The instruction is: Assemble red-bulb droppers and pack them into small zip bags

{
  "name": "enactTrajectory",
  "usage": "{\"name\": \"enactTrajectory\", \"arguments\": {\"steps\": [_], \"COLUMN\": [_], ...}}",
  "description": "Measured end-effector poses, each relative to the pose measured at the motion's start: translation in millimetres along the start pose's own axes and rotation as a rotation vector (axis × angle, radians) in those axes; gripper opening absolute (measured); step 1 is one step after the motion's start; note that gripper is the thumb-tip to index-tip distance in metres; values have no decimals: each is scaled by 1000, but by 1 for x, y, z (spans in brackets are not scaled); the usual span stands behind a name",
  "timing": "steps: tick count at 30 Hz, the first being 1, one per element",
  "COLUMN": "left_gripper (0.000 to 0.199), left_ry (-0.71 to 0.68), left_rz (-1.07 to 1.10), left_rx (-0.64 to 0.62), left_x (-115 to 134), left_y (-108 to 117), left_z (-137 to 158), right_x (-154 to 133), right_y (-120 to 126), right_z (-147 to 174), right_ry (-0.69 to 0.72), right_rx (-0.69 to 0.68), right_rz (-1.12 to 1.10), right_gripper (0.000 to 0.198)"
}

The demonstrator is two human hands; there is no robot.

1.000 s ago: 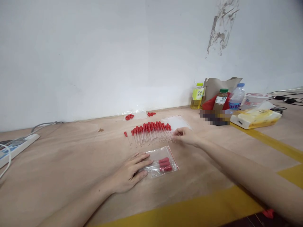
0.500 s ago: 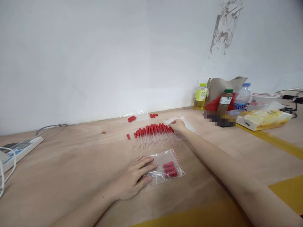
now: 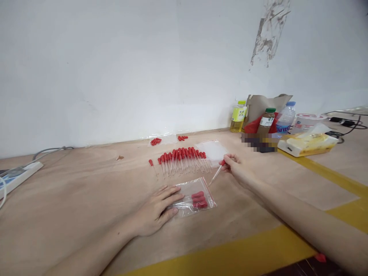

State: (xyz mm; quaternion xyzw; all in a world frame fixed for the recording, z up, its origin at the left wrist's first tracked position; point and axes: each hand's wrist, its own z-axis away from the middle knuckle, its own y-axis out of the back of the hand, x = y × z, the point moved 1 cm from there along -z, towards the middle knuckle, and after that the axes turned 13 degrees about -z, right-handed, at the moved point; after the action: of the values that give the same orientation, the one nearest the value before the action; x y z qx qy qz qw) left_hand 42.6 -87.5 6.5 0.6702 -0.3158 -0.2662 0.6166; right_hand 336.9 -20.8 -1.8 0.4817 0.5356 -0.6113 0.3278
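Observation:
Between the fingertips of my right hand [image 3: 234,166] is the red bulb of a glass dropper [image 3: 216,175], its clear tube slanting down to the left. My left hand [image 3: 158,209] lies flat, fingers spread, over the left end of a clear zip bag [image 3: 188,186]. Inside that bag are several droppers with red bulbs [image 3: 199,199], their tubes partly under my fingers. Behind it, a row of droppers [image 3: 184,157] lies side by side, bulbs toward the wall. A single dropper [image 3: 151,163] sits apart at the row's left.
Flat plastic bags [image 3: 212,149] lie behind the row's right end. Loose red bulbs [image 3: 155,141] rest on plastic by the wall. Bottles [image 3: 238,117], a paper bag [image 3: 253,107] and a tissue pack [image 3: 309,145] stand back right. A power strip [image 3: 21,178] is at left.
My right hand has drawn back from the row's right end toward me, bringing one dropper with it. My left hand stays on the zip bag. The view has shifted slightly.

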Motion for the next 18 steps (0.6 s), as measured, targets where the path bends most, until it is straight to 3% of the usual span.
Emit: {"name": "enactTrajectory", "arguments": {"steps": [4, 7, 10, 13, 15, 18], "left_gripper": [40, 45, 47, 47, 47, 47], "left_ry": [9, 26, 27, 13, 8, 11], "left_rz": [7, 16, 17, 21, 22, 18], "left_rx": [9, 17, 26, 37, 44, 43], "left_x": [1, 2, 2, 2, 2, 2], "left_y": [0, 1, 1, 0, -1, -2], "left_z": [0, -1, -1, -1, -2, -2], "right_x": [14, 19, 22, 24, 24, 22], "right_y": [-3, -7, -10, -14, -18, -25], "right_z": [19, 29, 35, 39, 42, 48], "right_ry": [-154, -232, -98, 79, 144, 204], "right_rx": [-5, -184, -388, -465, -501, -676], "right_rz": [-206, -142, 162, 416, 485, 500], "right_gripper": [12, 17, 23, 24, 21, 19]}}
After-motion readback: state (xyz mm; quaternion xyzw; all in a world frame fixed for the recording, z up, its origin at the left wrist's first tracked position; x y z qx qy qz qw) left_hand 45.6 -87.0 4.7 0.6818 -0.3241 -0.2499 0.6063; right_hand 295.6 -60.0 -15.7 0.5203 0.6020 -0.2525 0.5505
